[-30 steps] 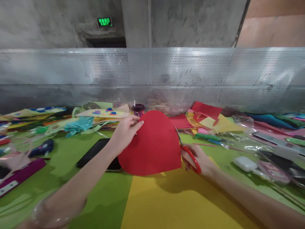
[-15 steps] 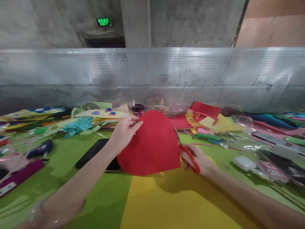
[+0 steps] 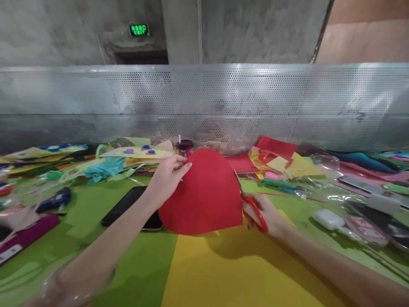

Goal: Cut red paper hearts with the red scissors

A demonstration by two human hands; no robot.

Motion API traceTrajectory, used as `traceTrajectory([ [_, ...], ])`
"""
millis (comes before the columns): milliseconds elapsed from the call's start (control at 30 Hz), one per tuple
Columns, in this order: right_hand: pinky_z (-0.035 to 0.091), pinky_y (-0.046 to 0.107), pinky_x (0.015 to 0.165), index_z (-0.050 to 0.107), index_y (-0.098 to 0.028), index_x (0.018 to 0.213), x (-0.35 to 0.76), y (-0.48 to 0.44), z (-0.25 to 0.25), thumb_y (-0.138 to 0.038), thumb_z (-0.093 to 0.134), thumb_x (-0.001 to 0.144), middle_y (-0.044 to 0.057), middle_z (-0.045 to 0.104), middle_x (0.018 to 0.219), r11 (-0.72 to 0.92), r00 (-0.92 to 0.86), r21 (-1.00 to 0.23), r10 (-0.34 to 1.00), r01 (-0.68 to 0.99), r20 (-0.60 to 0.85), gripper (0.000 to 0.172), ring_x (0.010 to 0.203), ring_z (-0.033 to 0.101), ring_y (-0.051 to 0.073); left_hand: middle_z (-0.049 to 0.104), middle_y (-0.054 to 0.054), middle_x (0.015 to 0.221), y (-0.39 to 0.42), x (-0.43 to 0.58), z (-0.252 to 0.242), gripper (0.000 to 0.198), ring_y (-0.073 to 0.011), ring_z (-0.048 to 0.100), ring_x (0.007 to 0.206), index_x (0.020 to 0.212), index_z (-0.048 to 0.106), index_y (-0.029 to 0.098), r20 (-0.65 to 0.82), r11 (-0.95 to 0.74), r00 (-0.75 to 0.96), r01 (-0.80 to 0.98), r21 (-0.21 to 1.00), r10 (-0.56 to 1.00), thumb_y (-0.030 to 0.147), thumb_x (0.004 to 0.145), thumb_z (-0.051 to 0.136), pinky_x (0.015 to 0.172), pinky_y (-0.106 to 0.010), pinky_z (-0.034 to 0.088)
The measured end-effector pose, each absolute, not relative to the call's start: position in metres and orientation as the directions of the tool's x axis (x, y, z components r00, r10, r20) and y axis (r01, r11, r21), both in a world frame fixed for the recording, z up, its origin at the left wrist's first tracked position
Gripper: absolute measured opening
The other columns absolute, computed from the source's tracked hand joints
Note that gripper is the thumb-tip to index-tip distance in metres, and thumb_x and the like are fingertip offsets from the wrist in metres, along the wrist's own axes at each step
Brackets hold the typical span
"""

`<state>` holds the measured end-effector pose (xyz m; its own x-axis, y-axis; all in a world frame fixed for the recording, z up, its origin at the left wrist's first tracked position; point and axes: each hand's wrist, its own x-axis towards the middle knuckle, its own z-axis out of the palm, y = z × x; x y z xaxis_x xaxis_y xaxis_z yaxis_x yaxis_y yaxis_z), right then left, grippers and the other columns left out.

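Nearest, yellow sheet [image 3: 201,273] flat on green table [image 3: 131,268]. Above its far part, red paper [image 3: 204,196] held up, rounded top, pinched at upper left edge between thumb and fingers of left hand [image 3: 169,175]. Right hand [image 3: 262,207] grips scissors [image 3: 246,198] by red handles, blades at paper's right edge; can't tell if blades are parted. Phone [image 3: 124,207] on table, partly behind left forearm. White case [image 3: 328,219] right of right hand, apart. Farther: green cutter [image 3: 278,183], blue tissue [image 3: 105,168], lidded cup [image 3: 185,148] behind red paper. Then perforated panel [image 3: 255,94], exit sign [image 3: 139,30] on wall beyond
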<state>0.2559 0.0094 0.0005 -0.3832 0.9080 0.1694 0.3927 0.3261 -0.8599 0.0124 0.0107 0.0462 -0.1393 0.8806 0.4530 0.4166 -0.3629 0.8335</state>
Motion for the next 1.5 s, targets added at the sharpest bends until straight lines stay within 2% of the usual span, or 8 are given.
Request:
traceTrajectory([
  [167, 0.042, 0.020, 0.039, 0.040, -0.019, 0.061, 0.2563, 0.0108, -0.0020, -0.036, 0.049, 0.074, -0.006, 0.038, 0.047, 0.324, -0.370, -0.857, 0.913, 0.401, 0.173, 0.023, 0.038, 0.046, 0.009, 0.061, -0.002, 0.076, 0.0111, 0.0118, 0.0455, 0.025, -0.0154, 0.055, 0.068, 0.086, 0.054, 0.019, 0.461, -0.371, -0.136, 0.417, 0.829, 0.877, 0.042, 0.076, 0.054, 0.058, -0.026, 0.043],
  [367, 0.041, 0.023, 0.039, 0.046, -0.019, 0.064, 0.2559, 0.0103, -0.0004, -0.038, 0.043, 0.076, -0.005, 0.043, 0.044, 0.323, -0.369, -0.835, 0.916, 0.446, 0.157, 0.022, 0.037, 0.049, 0.011, 0.061, -0.002, 0.076, 0.0126, 0.0105, 0.0464, 0.025, -0.0160, 0.056, 0.067, 0.085, 0.053, 0.019, 0.486, -0.382, -0.144, 0.445, 0.810, 0.862, 0.042, 0.075, 0.054, 0.057, -0.026, 0.043],
  [700, 0.041, 0.023, 0.038, 0.050, -0.018, 0.066, 0.2549, 0.0090, 0.0043, -0.033, 0.047, 0.072, -0.005, 0.043, 0.048, 0.306, -0.348, -0.820, 0.927, 0.484, 0.141, 0.017, 0.037, 0.048, 0.010, 0.061, -0.002, 0.078, 0.0123, 0.0100, 0.0468, 0.026, -0.0161, 0.056, 0.069, 0.086, 0.054, 0.019, 0.492, -0.386, -0.146, 0.448, 0.806, 0.858, 0.042, 0.076, 0.053, 0.057, -0.026, 0.043],
  [933, 0.041, 0.020, 0.037, 0.048, -0.018, 0.064, 0.2554, 0.0102, 0.0019, -0.035, 0.046, 0.075, -0.007, 0.038, 0.041, 0.305, -0.318, -0.848, 0.932, 0.434, 0.173, 0.020, 0.035, 0.044, 0.009, 0.060, -0.002, 0.073, 0.0114, 0.0107, 0.0459, 0.026, -0.0157, 0.055, 0.065, 0.087, 0.054, 0.019, 0.488, -0.397, -0.110, 0.444, 0.804, 0.866, 0.042, 0.076, 0.054, 0.056, -0.026, 0.042],
  [1500, 0.040, 0.021, 0.039, 0.044, -0.018, 0.065, 0.2596, 0.0162, -0.0045, -0.032, 0.044, 0.079, -0.006, 0.041, 0.046, 0.340, -0.394, -0.835, 0.904, 0.432, 0.165, 0.020, 0.038, 0.045, 0.009, 0.061, -0.003, 0.079, 0.0091, 0.0131, 0.0480, 0.024, -0.0159, 0.056, 0.067, 0.089, 0.054, 0.019, 0.466, -0.381, -0.090, 0.451, 0.807, 0.880, 0.040, 0.077, 0.053, 0.056, -0.026, 0.042],
])
